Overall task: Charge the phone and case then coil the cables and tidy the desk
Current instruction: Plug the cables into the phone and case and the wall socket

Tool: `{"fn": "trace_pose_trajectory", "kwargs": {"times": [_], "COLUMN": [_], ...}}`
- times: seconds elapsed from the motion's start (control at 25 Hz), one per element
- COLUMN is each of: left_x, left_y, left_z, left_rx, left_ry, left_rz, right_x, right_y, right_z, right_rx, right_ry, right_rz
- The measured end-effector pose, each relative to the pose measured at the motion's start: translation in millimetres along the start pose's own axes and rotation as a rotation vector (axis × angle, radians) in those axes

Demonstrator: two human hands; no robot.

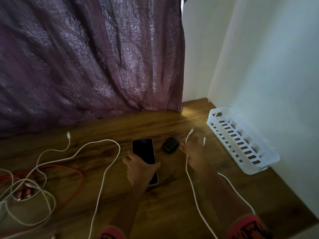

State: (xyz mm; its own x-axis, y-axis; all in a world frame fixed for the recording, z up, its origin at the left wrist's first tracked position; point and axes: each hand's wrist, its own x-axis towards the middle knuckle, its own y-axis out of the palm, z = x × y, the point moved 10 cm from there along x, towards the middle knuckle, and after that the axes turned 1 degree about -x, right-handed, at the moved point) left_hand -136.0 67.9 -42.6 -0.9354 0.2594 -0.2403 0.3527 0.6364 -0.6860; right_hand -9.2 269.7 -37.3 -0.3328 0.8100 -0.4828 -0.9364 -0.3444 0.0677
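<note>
**Phone: held at mid-surface, not yet plugged in**

Item: phone (143, 150), dark screen up, light edge. It lies at the middle of the wooden surface (172, 204). The left hand (139, 169) grips its near half, fingers curled over the edges.

Companion item: black case (170, 145), closed, just right of the phone and apart from it, with nothing plugged into it.

Lead in use: white cable (189, 180). The right hand (193, 152) holds it close to the end, fingers closed round it, and the plug (191, 131) stands free beyond the knuckles. A second plug (204, 141) shows at the far side of that hand. Whether it is the same lead's other end cannot be told.

Step in hand, as judged: charging the phone. The next move calls for turning the phone's port towards the plug, lining the two up squarely and pressing home. Which end carries the port cannot be seen.

Unsorted stock: a loose white lead (119, 149) looping left of the phone, and a red cable (77, 173) tangled with more white leads at the left.

Edges and room: a white slotted basket (251, 169) sits against the wall (276, 66) on the right, near the surface's right edge. A purple curtain (86, 57) closes the back. Bare wood lies between the forearms and beyond the phone.
</note>
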Motion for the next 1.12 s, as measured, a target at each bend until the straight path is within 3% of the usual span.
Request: {"fn": "trace_pose_trajectory", "kwargs": {"times": [0.12,0.24,0.44,0.8,1.12], "left_x": [3,-1,-1,-2,-12], "left_y": [-5,-7,-32,-55,-57], "left_z": [15,18,-3,-41,-50], "left_rx": [-0.279,-0.663,-0.976,-1.015,-1.013], "left_ry": [-0.128,-0.270,-0.297,-0.360,-0.340], "left_rz": [0.054,0.122,0.126,0.187,0.177], "right_x": [-24,-55,-114,-167,-180], "right_y": [9,12,23,22,26], "right_z": [-24,-37,-24,-11,-10], "right_rx": [-0.010,-0.068,-0.041,-0.296,-0.086], "right_ry": [0.077,0.190,-0.035,-0.206,-0.047], "right_rz": [0.127,0.139,0.299,0.330,0.372]}}
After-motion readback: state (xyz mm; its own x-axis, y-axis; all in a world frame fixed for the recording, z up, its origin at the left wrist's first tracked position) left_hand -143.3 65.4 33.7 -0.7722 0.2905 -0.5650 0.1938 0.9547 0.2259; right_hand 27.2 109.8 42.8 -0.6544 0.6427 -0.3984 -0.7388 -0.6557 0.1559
